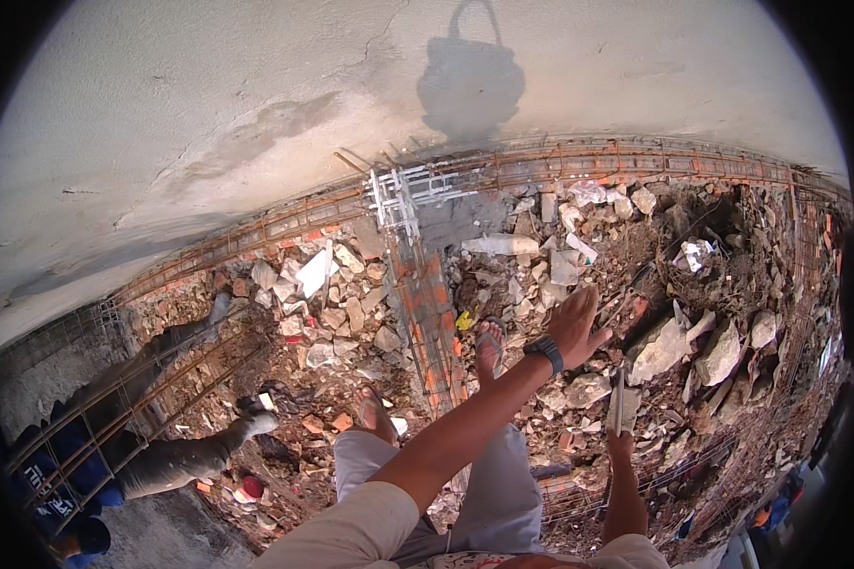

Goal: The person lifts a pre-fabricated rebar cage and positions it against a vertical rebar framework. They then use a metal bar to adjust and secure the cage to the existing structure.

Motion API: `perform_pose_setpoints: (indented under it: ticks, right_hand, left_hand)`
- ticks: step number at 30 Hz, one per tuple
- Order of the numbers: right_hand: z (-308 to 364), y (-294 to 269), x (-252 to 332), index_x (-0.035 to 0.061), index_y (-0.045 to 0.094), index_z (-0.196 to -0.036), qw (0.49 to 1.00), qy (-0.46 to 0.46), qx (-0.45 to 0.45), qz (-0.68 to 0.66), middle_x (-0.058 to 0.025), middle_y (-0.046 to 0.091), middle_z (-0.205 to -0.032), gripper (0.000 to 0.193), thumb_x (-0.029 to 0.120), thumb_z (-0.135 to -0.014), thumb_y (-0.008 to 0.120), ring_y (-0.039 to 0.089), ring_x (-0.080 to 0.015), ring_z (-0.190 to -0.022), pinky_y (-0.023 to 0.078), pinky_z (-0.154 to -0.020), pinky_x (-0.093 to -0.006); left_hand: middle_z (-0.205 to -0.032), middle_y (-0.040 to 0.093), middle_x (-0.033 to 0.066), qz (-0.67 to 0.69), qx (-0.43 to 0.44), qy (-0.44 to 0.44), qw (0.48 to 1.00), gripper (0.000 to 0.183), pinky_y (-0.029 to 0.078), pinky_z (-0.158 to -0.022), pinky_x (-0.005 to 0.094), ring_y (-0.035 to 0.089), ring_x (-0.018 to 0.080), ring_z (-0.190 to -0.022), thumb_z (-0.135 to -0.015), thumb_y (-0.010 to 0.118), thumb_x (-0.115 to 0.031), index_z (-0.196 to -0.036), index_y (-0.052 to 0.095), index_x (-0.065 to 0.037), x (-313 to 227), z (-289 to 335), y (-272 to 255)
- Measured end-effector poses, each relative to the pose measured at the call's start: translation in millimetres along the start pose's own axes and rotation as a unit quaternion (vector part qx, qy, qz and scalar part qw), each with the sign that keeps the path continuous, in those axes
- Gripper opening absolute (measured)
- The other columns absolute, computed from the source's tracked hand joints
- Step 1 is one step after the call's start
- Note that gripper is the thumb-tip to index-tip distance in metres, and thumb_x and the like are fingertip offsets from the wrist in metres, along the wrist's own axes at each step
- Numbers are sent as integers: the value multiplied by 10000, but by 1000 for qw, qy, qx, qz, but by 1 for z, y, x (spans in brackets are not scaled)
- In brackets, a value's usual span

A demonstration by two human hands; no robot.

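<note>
My left hand reaches out over the rubble with its fingers stretched, holding nothing. A dark watch is strapped round that wrist. My right hand, lower and further right, is closed round a narrow grey metal tool; its exact kind cannot be made out. The tool points away from me, above broken stones. Between my feet runs a low brick strip with rusty steel bars along it. White-coated bars cross at its far end, by the wall.
A long rusty rebar cage follows the foot of the pale wall. Pale rock chunks and rubble lie on both sides of the strip. At the left, another person's legs show behind a second rebar cage.
</note>
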State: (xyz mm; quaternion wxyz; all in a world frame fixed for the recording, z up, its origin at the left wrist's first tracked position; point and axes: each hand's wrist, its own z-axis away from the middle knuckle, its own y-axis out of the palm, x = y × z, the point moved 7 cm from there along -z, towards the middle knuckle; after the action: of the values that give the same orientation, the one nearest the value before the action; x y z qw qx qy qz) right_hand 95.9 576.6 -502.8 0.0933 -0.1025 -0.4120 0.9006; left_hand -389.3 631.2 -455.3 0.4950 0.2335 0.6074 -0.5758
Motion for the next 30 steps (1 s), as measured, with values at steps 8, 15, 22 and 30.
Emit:
perform_pose_setpoints:
  ticks: [8,15,22,30]
  right_hand:
    - [164,31,53,36,637,-857,970,78,60,-224,-17,554,-644,147,167,-868,703,517,-105,-512,387,-446,-320]
    - [163,91,204,124,552,-704,939,-82,94,-321,52,450,-582,424,435,-970,662,392,-88,-515,303,-477,-301]
    - [121,75,350,25,662,-883,923,-149,57,-350,7,485,-618,349,362,-929,742,407,-90,-592,352,-523,-321]
    - [94,-9,396,37,625,-1012,866,-378,-94,-314,-120,598,-861,183,96,-862,711,565,-290,-768,439,-674,-401]
  left_hand:
    - [-1367,590,237,232,215,-98,944,542,458,-1071,437,571,349,-1283,-1003,600,-381,-1383,552,3,57,110,-38]
    - [-1216,682,204,31,68,-257,964,481,540,-916,439,681,349,-1080,-964,651,-375,-1302,613,-35,241,151,-196]
    - [-1182,703,171,-46,-6,-201,978,461,544,-893,410,705,293,-1017,-953,683,-334,-1299,607,-39,264,49,-254]
    - [-1462,501,162,506,127,-378,765,635,528,-943,481,586,292,-1230,-1027,538,-485,-1467,468,-33,160,-3,-112]
